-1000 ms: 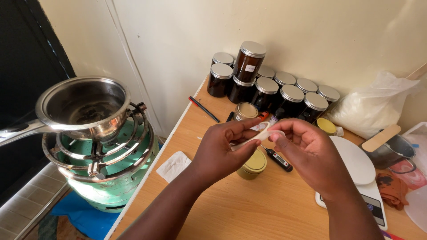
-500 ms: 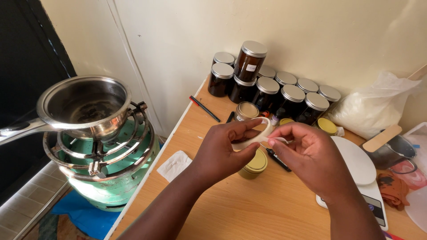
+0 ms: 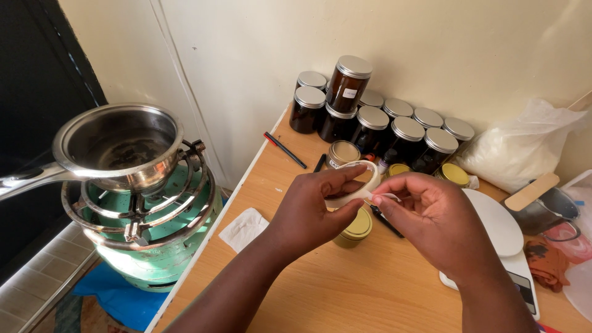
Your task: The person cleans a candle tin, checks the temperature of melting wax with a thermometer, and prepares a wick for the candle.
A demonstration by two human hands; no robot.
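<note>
Pinching a tape roll [image 3: 357, 185] between left hand [image 3: 308, 213] and right hand [image 3: 431, 216].

Single head-mounted view, looking steeply down and forward from above the wooden table [image 3: 345, 296]. Close range: left hand [image 3: 308, 213] and right hand [image 3: 435, 219] fill the lower centre, forearms entering from the bottom edge. Facing a cream wall [image 3: 431, 49] at the table's far side, dark jars [image 3: 370, 120] ranged along it. Gas burner with saucepan [image 3: 120, 148] at frame left, below table level. No second view; nothing shared.
</note>
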